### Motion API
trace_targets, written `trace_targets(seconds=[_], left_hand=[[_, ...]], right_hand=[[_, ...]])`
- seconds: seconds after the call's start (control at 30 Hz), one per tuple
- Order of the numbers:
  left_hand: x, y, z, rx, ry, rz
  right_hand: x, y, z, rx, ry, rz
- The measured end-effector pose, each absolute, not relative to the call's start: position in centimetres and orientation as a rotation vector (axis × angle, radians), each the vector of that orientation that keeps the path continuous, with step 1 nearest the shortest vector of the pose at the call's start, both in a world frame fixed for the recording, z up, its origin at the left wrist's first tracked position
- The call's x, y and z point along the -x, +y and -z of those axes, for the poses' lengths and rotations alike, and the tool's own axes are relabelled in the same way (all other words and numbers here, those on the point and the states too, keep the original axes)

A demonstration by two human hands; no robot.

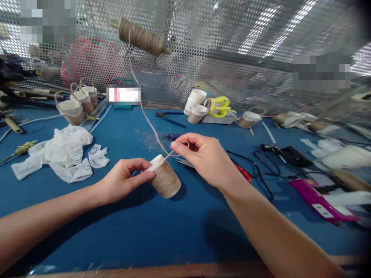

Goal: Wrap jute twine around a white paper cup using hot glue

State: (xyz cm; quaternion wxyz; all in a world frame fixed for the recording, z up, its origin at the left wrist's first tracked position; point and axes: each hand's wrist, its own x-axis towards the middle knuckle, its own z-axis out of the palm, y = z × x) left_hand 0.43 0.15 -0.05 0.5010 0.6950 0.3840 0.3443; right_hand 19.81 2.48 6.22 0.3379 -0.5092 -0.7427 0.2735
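A paper cup (166, 179) wrapped in brown twine lies tilted above the blue table, its white rim toward the upper left. My left hand (124, 177) pinches that rim between thumb and fingers. Just right of the cup, my right hand (199, 154) is closed on the twine (149, 122), which makes a small loop at the fingertips. From there the strand runs up to a spool of twine (142, 36) hanging at the mesh. Scissors (185, 163) with red handles lie partly hidden beneath my right hand. A blue-handled tool (174, 136) rests behind it.
Several finished small baskets (72, 112) stand at the back left, near white lace fabric (65, 150). Pliers (172, 119), white cups (194, 99) and another basket (249, 119) are along the back. A purple power strip (321, 199) and black cables lie right.
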Motion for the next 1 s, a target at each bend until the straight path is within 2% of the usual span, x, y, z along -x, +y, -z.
trace_targets(seconds=[0.37,1.0], left_hand=[[-0.4,-0.1,0.1,-1.653,0.897,-0.796],[-0.3,-0.2,0.0,-1.639,0.823,-0.765]], right_hand=[[-21.6,2.2,-3.8,1.319,-1.703,-0.97],[-21.8,2.3,-2.0,1.309,-1.64,-1.126]])
